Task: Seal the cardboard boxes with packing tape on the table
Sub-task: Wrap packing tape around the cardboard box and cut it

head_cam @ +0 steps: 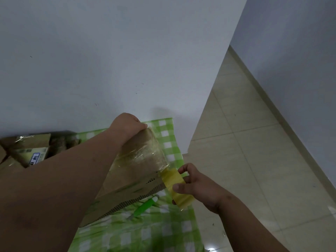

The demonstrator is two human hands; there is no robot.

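A brown cardboard box [127, 182] stands tilted on the green checked tablecloth [167, 140], with clear tape wrinkled over its upper end. My left hand [127, 125] grips the box's far top corner. My right hand [196, 186] holds a yellowish roll of packing tape [177, 188] at the box's right edge, fingers curled round it. A short stretch of tape runs from the roll onto the box.
A green-handled cutter [145, 206] lies on the cloth under the box's near edge. Several other cardboard boxes [31, 151] are piled at the left by the white wall. The table's right edge drops to a beige tiled floor [254, 160].
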